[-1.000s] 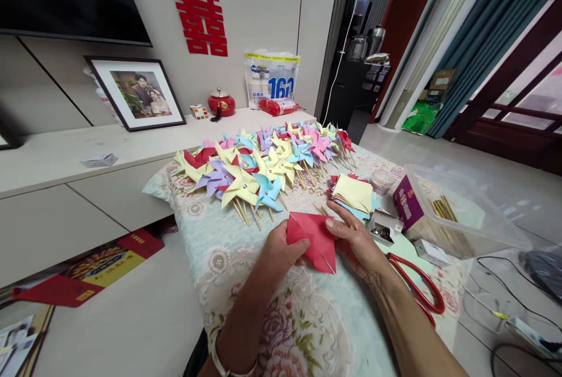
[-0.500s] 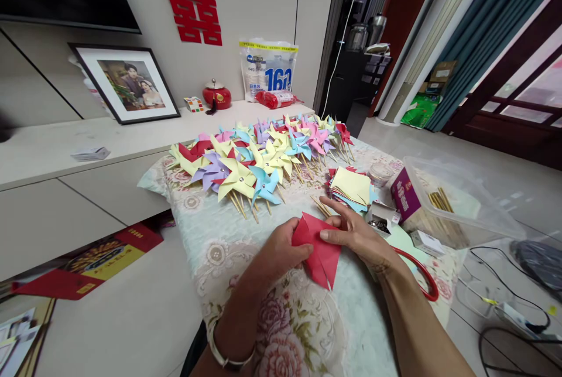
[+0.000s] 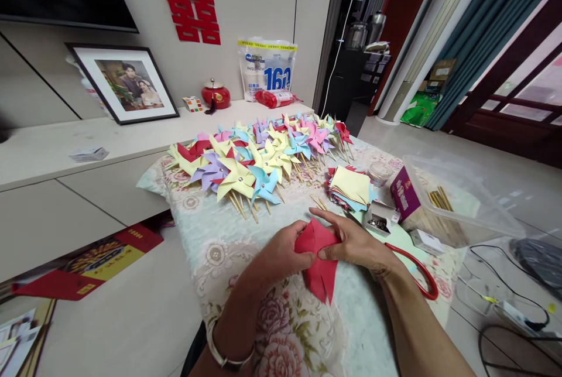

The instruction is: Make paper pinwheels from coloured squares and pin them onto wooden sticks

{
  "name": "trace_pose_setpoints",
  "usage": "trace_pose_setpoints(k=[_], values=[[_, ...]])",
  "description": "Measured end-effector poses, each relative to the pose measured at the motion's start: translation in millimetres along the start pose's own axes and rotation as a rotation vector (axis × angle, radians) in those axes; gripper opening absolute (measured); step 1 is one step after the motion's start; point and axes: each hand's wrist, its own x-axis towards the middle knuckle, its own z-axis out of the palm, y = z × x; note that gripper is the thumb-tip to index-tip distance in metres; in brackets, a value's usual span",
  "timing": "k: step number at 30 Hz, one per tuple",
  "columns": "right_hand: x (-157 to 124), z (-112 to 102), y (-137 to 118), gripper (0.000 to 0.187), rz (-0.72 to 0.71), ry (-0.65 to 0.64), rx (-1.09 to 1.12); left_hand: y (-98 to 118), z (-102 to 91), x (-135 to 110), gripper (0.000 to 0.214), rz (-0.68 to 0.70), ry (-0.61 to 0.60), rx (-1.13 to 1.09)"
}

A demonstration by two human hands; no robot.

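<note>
A red paper square (image 3: 319, 280), slit in from its corners, is held between both my hands above the flowered tablecloth. My left hand (image 3: 281, 254) grips its left side, thumb on top. On the right side, my right hand (image 3: 351, 242) pinches it with the thumb near the centre, while the index finger sticks out past the edge. Beyond the hands lie several finished paper pinwheels (image 3: 241, 178) on wooden sticks. Red-handled scissors (image 3: 424, 280) lie beside my right wrist, their blades partly hidden by it.
Right of my hands are a stack of coloured paper (image 3: 350, 185), a small open box of metal fasteners (image 3: 378, 222), a white box (image 3: 427, 241) and a clear plastic bin (image 3: 483, 219) with sticks. A white cabinet (image 3: 132, 143) runs behind the table.
My right hand has moved slightly left and down, its thumb now close to the left thumb. The red paper is tilted and bowed more, its lower corner nearer me.
</note>
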Motion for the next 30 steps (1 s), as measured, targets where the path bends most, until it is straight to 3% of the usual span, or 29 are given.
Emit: trace_pose_setpoints(k=[3, 7, 12, 16, 24, 27, 30], values=[[1.8, 2.1, -0.3, 0.086, 0.002, 0.045, 0.079, -0.4, -3.4, 1.2, 0.04, -0.075, -0.012, -0.01], [3.6, 7.9, -5.5, 0.095, 0.003, 0.119, 0.259, -0.3, -8.0, 3.4, 0.057, -0.1, 0.112, -0.118], [9.9, 15.9, -7.1, 0.1, -0.069, 0.267, 0.411, 0.2, -6.0, 4.5, 0.037, -0.071, 0.175, -0.275], [14.9, 21.3, -4.1, 0.099, -0.128, 0.31, 0.442, -1.4, -0.9, 4.1, 0.026, -0.075, 0.178, -0.341], [15.6, 30.3, -0.8, 0.088, -0.145, 0.292, 0.359, 1.1, 5.2, 5.1, 0.029, -0.091, 0.168, -0.347], [14.4, 30.0, 1.0, 0.082, -0.172, 0.269, 0.285, 2.0, 5.3, 6.0, 0.021, -0.092, 0.206, -0.314], [10.6, 26.4, 0.8, 0.07, -0.279, 0.394, 0.066, 2.9, 3.8, 7.4, 0.015, -0.063, 0.241, -0.338]])
